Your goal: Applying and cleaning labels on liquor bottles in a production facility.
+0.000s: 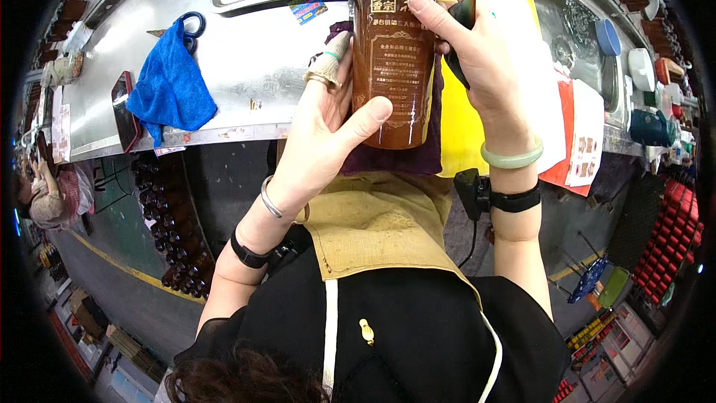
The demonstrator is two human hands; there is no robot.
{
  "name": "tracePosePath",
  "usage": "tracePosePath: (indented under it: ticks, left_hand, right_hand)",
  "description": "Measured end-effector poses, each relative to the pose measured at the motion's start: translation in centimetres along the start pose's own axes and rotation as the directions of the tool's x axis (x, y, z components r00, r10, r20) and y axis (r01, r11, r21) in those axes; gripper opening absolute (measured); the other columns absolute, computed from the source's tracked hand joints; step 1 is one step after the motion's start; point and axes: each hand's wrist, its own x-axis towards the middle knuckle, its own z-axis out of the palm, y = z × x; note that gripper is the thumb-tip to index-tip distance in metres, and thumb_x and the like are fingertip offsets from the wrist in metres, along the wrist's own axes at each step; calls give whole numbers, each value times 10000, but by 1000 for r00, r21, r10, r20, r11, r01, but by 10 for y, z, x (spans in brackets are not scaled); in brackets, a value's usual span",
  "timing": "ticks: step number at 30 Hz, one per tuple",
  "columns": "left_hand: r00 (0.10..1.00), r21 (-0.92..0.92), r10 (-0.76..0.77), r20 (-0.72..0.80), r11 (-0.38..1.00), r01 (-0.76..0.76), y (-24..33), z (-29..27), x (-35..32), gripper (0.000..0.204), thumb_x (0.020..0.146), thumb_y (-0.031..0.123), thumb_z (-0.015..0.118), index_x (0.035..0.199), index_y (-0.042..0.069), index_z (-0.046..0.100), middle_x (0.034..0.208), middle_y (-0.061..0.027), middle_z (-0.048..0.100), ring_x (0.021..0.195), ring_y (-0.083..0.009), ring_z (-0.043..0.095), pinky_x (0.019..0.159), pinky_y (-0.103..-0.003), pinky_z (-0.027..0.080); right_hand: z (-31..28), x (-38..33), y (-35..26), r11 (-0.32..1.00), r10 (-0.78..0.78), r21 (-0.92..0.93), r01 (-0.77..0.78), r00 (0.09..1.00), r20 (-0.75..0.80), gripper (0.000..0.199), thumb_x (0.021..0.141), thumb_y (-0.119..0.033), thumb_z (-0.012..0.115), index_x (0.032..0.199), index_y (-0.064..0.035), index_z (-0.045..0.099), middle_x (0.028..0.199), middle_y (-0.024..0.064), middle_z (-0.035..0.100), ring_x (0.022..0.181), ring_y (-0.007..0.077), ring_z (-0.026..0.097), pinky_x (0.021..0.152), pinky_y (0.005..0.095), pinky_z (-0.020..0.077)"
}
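Note:
A brown glass bottle (394,67) with gold print and a rounded cap stands out in front of me, its base toward me. My left hand (328,112) holds its lower left side, thumb across the front. A pale, worn finger cover (328,64) with a green band is on one of that hand's fingers. At the bottle's upper right shoulder, my right hand (473,45) grips with thumb and forefinger. Tucked in the same hand is a dark, flat, curved piece (458,41), partly hidden by the fingers. Dark purple cloth (395,162) lies under the bottle.
On the metal worktop (253,67) lie a blue cloth (175,82), blue-handled scissors (195,24) and a phone (124,112). A yellow sheet (460,127) and red-and-white papers (578,134) lie right. Several dark bottles (168,231) stand low at left; a person (56,194) is farther left.

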Motion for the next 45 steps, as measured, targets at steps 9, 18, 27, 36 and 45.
tracePosePath:
  ticks: [9,18,27,36,45]
  left_hand:
    - [997,87,59,48,994,-63,-11,-2,-3,1059,918,64,813,1650,-90,63,1712,-259,196,1603,-303,218,1308,-436,217]
    - [995,174,90,42,980,-96,-13,1,-3,1040,918,37,784,1661,-66,64,1716,-259,208,1600,-306,237,1305,-426,226]
    - [1000,-120,-7,-1,993,7,-5,-6,-1,1018,957,41,755,1661,-64,27,1745,-249,116,1622,-305,160,1319,-440,186]
    - [987,250,104,119,959,-131,-13,-4,-5,1440,717,177,997,1663,-48,-65,1738,-251,120,1603,-311,220,1297,-431,265]
    - [995,50,66,70,996,-70,-16,-8,-4,1104,922,68,798,1671,-37,-6,1747,-248,100,1625,-319,152,1319,-443,174]
  right_hand:
    - [0,-1,-3,999,-19,-41,20,1000,17,678,874,-307,900,1357,56,593,947,-14,599,860,63,600,754,203,502]
    - [7,-3,-4,1000,-22,11,22,1000,-10,645,907,-262,871,1404,29,580,869,-50,582,768,37,508,678,201,371]
    - [-4,1,1,999,-3,-47,4,1000,5,663,890,-314,886,1359,59,603,942,-29,589,855,60,589,754,192,480]
    - [-1,-2,-3,1000,-7,-4,7,1000,23,693,900,-311,877,1391,70,572,909,-47,554,832,45,564,735,178,457]
    - [-4,0,1,1000,-9,-11,9,1000,30,697,890,-288,886,1395,71,567,913,-45,553,847,53,575,742,186,473]
